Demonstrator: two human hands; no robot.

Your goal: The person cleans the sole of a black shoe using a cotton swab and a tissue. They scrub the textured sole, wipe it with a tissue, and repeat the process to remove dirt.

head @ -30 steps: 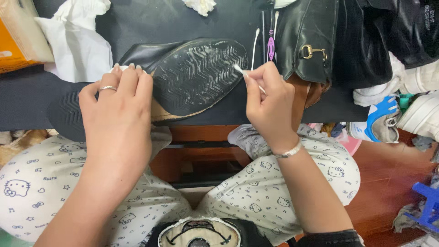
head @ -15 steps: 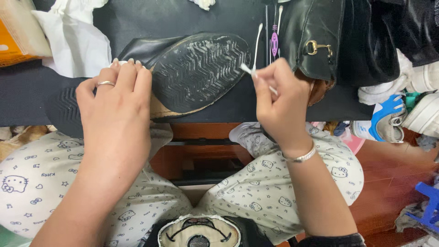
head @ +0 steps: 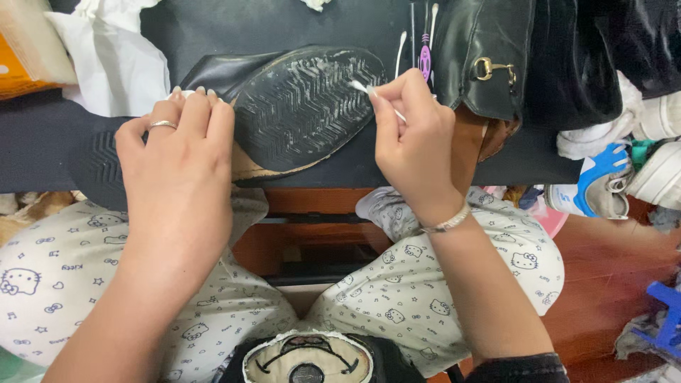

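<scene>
Shoe (head: 298, 106) lies sole-up at the bench's (head: 42, 149) front edge; your left hand (head: 177, 163) clamps its heel, while your right hand (head: 411, 135) pinches one cotton swab (head: 365, 90), its tip now further onto the toe tread than before. One shoe, one swab.

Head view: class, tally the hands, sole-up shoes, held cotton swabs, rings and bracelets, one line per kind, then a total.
Hands: 2, left hand, right hand
Sole-up black shoe: 1
Cotton swab: 1
Ring: 1
Bracelet: 1
Total: 6
</scene>
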